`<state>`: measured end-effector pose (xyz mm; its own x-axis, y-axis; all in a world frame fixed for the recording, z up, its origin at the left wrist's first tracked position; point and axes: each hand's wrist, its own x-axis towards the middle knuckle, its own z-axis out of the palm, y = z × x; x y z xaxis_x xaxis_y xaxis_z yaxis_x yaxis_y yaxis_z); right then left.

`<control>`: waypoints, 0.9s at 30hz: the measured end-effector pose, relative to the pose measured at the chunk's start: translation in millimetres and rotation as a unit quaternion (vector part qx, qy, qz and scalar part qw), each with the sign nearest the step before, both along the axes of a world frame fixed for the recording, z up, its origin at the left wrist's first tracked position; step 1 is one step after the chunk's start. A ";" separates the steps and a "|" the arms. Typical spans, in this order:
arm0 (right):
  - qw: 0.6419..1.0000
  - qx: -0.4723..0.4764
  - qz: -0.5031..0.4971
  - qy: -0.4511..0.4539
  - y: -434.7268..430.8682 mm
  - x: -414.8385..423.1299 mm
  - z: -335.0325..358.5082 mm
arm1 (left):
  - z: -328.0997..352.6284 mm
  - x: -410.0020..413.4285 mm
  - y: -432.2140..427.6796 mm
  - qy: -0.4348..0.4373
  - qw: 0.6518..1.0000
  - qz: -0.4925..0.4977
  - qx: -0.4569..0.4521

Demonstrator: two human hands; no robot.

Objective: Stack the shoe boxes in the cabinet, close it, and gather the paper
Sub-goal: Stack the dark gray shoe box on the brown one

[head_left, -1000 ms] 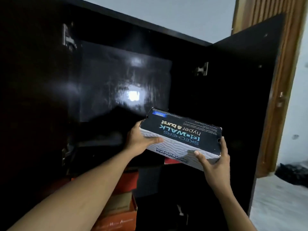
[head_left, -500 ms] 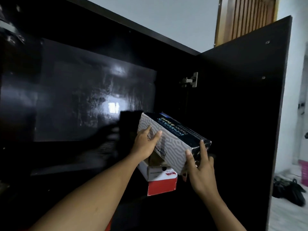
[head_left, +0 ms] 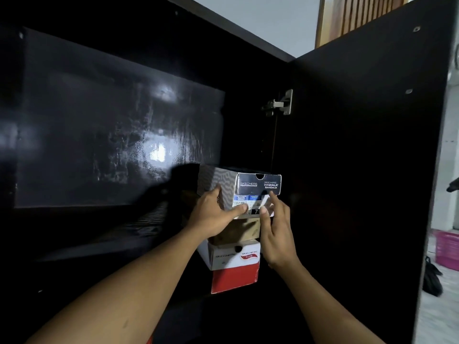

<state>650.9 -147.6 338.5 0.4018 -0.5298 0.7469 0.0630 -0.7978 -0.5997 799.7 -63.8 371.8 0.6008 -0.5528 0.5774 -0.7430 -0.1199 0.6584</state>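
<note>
The grey shoe box (head_left: 248, 187) is held at the top of a stack inside the cabinet (head_left: 99, 132), its labelled end turned outward. The left hand (head_left: 211, 216) is wrapped round the box's left corner: its fingers (head_left: 216, 192) are curled against the patterned side, and the thumb is laid flat across the label on the end face. The right hand (head_left: 277, 232) is kept loosely open, its fingers (head_left: 272, 197) nearly straight, with the fingertips and thumb tip touching the right part of the same end face; nothing is clasped by it. Directly below both sets of fingers a brown box (head_left: 246, 229) is seen, and under that a white and red box (head_left: 236, 266). Just right of the right fingers the open door (head_left: 360, 170) is seen, with its hinge (head_left: 280, 104) above them. Far to the right, well apart from the fingers, a pink basket (head_left: 447, 247) and a black bag (head_left: 432, 276) are seen on the floor.
</note>
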 end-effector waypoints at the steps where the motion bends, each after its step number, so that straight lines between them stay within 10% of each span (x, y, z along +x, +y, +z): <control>1: 1.000 0.004 -0.010 0.000 -5.6 6.3 3.0 | -0.4 2.4 -2.9 0.004 1.000 -0.002 0.004; 27: 0.990 0.063 0.003 0.124 -59.3 58.7 28.8 | 19.3 47.0 -31.0 0.033 0.994 -0.009 0.103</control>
<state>709.6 -206.9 367.3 0.5680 -0.6095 0.5531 -0.0929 -0.7152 -0.6927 846.6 -94.8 391.1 0.6230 -0.6655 0.4111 -0.7022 -0.2442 0.6688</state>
